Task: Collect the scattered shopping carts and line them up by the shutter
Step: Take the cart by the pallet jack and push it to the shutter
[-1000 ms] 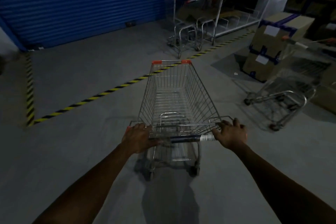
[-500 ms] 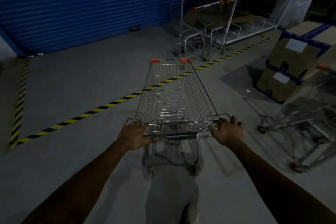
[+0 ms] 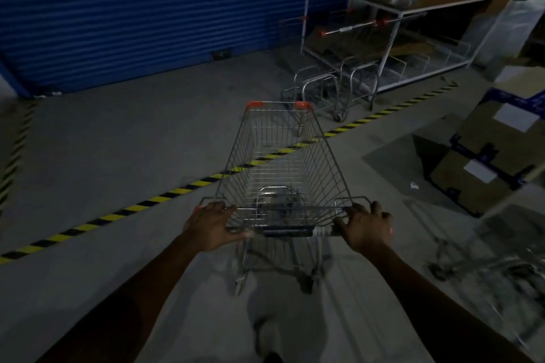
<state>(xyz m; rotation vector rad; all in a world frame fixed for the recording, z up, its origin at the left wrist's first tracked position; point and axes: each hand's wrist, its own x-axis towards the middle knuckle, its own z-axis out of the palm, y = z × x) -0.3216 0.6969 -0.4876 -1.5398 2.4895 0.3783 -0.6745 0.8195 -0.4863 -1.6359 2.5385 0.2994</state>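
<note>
An empty wire shopping cart point(image 3: 281, 165) with orange front corners stands straight ahead of me on the concrete floor. My left hand point(image 3: 211, 225) grips the left end of its handle bar point(image 3: 287, 231), and my right hand point(image 3: 367, 227) grips the right end. The blue roller shutter point(image 3: 147, 15) fills the wall ahead and to the left. Two more carts point(image 3: 333, 82) stand side by side near the shutter's right end, ahead and to the right. Another cart point(image 3: 501, 259), blurred, stands close on my right.
A yellow-black floor stripe point(image 3: 165, 194) runs diagonally under the cart's front, and another point(image 3: 14, 153) runs along the left edge. A white metal rack point(image 3: 413, 23) stands behind the two carts. Stacked cardboard boxes point(image 3: 486, 153) sit to the right.
The cart has rolled forward toward the shutter and its front now crosses the floor stripe. The two parked carts and the boxes appear closer. Both hands keep hold of the handle.
</note>
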